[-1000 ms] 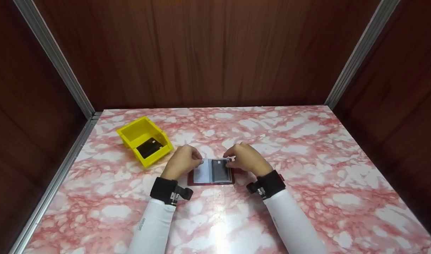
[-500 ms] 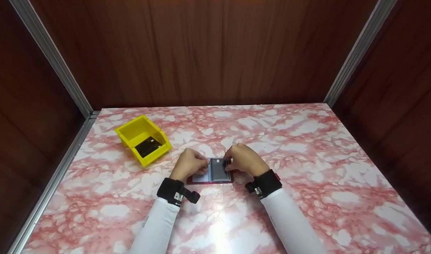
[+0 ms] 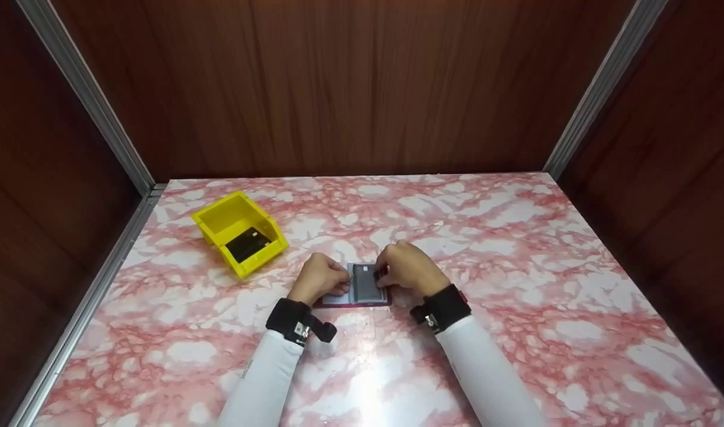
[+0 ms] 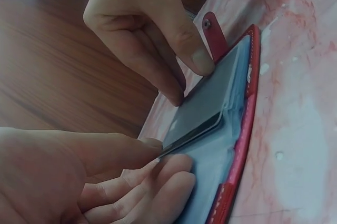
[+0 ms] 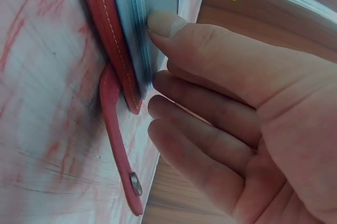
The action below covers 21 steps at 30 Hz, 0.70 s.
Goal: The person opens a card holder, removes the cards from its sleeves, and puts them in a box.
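Observation:
A red card holder point(image 4: 253, 84) with clear plastic sleeves lies unfolded on the table, its snap strap point(image 5: 119, 140) sticking out at the right. A dark card point(image 3: 366, 286) with a small light patch sits over the right-hand sleeves. My left hand point(image 3: 319, 279) pinches that card's left edge between thumb and forefinger, the other fingers lying over the left page. From the right, my right hand point(image 3: 410, 268) holds the sleeve edge, thumb point(image 5: 166, 23) on top and fingertips at the far edge. How deep the card sits in its sleeve cannot be made out.
Behind and left of the hands stands a yellow bin point(image 3: 219, 217) with black cards point(image 3: 247, 244) inside. Dark wood-grain panels point(image 3: 362, 89) enclose the pink-and-white marbled table point(image 3: 486, 237) at the back and both sides.
My left hand has moved right, from the left page's top edge to the card's left edge. The right hand's fingers have shifted slightly inward on the sleeve.

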Each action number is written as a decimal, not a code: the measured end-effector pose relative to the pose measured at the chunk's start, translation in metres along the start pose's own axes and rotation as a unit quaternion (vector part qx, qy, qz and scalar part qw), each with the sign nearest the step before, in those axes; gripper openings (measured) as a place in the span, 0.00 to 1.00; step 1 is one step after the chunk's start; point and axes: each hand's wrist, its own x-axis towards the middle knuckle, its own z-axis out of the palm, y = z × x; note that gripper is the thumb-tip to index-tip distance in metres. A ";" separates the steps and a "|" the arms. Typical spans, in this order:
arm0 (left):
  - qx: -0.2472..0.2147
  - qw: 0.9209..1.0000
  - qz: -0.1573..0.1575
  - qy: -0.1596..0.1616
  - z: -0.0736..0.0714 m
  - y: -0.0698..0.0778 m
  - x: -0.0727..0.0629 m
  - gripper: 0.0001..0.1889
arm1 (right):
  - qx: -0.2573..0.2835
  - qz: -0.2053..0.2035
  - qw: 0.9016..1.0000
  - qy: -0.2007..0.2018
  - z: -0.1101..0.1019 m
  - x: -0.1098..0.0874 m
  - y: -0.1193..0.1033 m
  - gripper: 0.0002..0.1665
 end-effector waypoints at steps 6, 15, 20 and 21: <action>-0.013 1.000 -0.007 -0.007 -0.001 -0.001 0.001 0.06 | -0.003 -0.005 1.000 0.007 0.001 0.000 -0.001 0.14; -0.019 1.000 -0.004 -0.007 -0.001 -0.002 0.001 0.06 | 0.005 -0.007 1.000 -0.018 0.000 -0.003 0.001 0.18; -0.019 1.000 -0.006 -0.010 0.000 -0.001 0.001 0.07 | 0.013 -0.002 1.000 -0.021 -0.001 -0.002 0.002 0.19; -0.018 1.000 -0.007 -0.008 0.000 -0.001 0.001 0.06 | 0.016 -0.001 1.000 -0.024 -0.001 -0.002 0.001 0.19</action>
